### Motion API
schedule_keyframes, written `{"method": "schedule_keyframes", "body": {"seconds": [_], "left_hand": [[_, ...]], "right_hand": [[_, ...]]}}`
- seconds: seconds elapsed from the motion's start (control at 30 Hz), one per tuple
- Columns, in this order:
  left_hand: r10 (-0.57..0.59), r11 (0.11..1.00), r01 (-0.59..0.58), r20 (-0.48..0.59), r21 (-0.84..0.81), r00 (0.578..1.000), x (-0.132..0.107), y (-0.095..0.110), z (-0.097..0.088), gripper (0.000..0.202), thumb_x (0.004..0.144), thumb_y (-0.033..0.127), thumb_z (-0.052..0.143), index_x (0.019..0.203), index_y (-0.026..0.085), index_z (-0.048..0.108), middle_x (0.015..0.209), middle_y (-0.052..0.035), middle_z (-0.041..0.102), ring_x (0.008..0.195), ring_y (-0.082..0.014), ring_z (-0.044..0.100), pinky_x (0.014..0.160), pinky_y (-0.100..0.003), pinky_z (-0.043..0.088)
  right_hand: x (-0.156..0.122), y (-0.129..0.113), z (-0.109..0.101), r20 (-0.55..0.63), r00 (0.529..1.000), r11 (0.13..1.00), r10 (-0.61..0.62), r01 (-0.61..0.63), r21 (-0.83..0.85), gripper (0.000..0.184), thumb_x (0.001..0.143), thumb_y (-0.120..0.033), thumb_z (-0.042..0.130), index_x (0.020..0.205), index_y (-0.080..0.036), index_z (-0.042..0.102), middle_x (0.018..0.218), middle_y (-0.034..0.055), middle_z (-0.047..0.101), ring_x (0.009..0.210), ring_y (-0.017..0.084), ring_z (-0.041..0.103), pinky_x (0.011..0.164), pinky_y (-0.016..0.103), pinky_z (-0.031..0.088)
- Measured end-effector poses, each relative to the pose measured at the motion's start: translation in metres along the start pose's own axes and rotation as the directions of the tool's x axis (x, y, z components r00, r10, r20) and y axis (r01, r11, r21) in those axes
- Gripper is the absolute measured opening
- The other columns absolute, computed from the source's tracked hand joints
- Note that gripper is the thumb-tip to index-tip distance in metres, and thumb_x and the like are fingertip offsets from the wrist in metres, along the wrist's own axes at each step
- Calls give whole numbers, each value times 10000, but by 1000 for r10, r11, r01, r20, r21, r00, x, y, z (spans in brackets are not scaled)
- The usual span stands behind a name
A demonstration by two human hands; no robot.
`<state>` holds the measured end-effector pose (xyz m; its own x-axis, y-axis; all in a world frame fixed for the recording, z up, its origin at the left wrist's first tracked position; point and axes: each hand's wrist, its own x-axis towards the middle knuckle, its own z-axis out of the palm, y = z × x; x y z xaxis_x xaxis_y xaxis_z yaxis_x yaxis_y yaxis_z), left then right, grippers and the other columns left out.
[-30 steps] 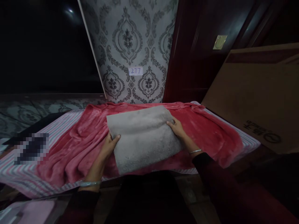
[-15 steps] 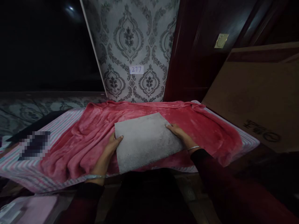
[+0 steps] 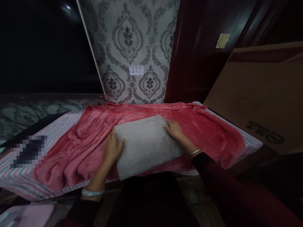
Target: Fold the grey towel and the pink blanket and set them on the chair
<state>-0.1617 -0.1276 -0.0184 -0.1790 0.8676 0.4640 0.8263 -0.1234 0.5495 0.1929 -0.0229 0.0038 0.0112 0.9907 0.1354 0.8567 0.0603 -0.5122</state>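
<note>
At the red blanket's (image 3: pixel 205 135) 6 o'clock side, hold the seemingly light, soft grey cloth (image 3: pixel 145 143) where your left hand (image 3: pixel 113 147) (9 o'clock) and right hand (image 3: pixel 175 129) (2 o'clock) touch it, grip closure unclear.

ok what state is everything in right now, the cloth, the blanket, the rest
gray cloth: flat, lying askew, a hand at either side
red blanket: spread out, rumpled on the left, smoother on the right
striped sheet: partly covered by the blanket
screen: dark, with a light glinting on it
paper note: on the wall, marked 277
left hand: at the cloth's left edge, blurred
right hand: at its right edge
</note>
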Motion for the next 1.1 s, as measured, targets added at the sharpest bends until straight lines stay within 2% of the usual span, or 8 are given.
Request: {"method": "schedule_keyframes", "body": {"seconds": [0.07, 0.13, 0.27, 0.6, 0.73, 0.9, 1.0, 1.1], "left_hand": [[95, 983, -115, 132, 147, 987, -6, 21, 3, 799, 925, 446, 590, 1604, 100, 347, 1639, -228, 407, 1537, -386, 359, 1252, -554, 325], [90, 948, -171, 291, 268, 952, -12, 40, 10, 746, 970, 486, 540, 1608, 138, 377, 1682, -204, 341, 1574, -399, 273, 1267, -597, 260], [-17, 881, -216, 483, 420, 875, -21, 56, 20, 668, 1027, 511, 446, 1620, 207, 394, 1711, -167, 274, 1595, -394, 203, 1267, -638, 201], [-42, 857, -221, 491, 465, 870, -22, 60, 16, 691, 1033, 558, 415, 1633, 220, 366, 1713, -150, 274, 1597, -369, 212, 1280, -597, 201], [-50, 850, -231, 508, 474, 860, -21, 63, 15, 704, 1043, 562, 373, 1646, 201, 333, 1719, -168, 253, 1599, -377, 202, 1279, -589, 198], [-57, 846, -233, 515, 479, 855, -20, 65, 13, 697, 1047, 561, 352, 1650, 213, 320, 1719, -167, 252, 1601, -370, 202, 1272, -595, 210], [-46, 850, -231, 504, 473, 863, -20, 65, 13, 691, 1044, 553, 362, 1644, 210, 338, 1712, -169, 274, 1596, -376, 218, 1266, -598, 223], [-18, 858, -236, 486, 456, 874, -20, 64, 14, 686, 1038, 542, 376, 1631, 195, 371, 1700, -187, 296, 1587, -394, 236, 1255, -618, 233]], "right_hand": [[1, -15, 5, 9, 990, 981, -139, 139, -139, 630, 1024, -419, 520, 1619, -248, 407, 1702, 131, 326, 1573, 348, 266, 1228, 563, 301], [2, -24, 13, 61, 976, 949, -209, 217, -228, 621, 1050, -474, 462, 1638, -301, 364, 1744, 79, 224, 1607, 343, 157, 1241, 612, 252], [1, -20, 30, 204, 971, 950, -123, 175, -260, 620, 1072, -536, 381, 1654, -328, 324, 1748, 50, 212, 1592, 360, 206, 1232, 616, 273], [7, -7, 38, 204, 974, 955, -96, 148, -256, 662, 1057, -615, 345, 1665, -358, 289, 1759, 18, 163, 1572, 382, 258, 1238, 574, 294], [9, -1, 36, 238, 967, 960, -92, 150, -235, 667, 1061, -584, 349, 1664, -299, 316, 1755, 36, 170, 1584, 354, 243, 1271, 523, 247], [-2, 27, 22, 192, 978, 991, -76, 52, 127, 669, 998, -488, 517, 1594, -190, 463, 1703, 96, 318, 1571, 306, 297, 1299, 462, 185], [-21, 51, 11, 120, 993, 945, -2, -38, 326, 648, 923, -458, 611, 1498, -162, 581, 1593, 138, 502, 1483, 319, 449, 1259, 479, 292], [-47, 72, 1, 51, 997, 869, 62, -79, 488, 521, 833, -426, 683, 1259, -132, 744, 1329, 157, 718, 1243, 337, 651, 1139, 494, 448]]}}
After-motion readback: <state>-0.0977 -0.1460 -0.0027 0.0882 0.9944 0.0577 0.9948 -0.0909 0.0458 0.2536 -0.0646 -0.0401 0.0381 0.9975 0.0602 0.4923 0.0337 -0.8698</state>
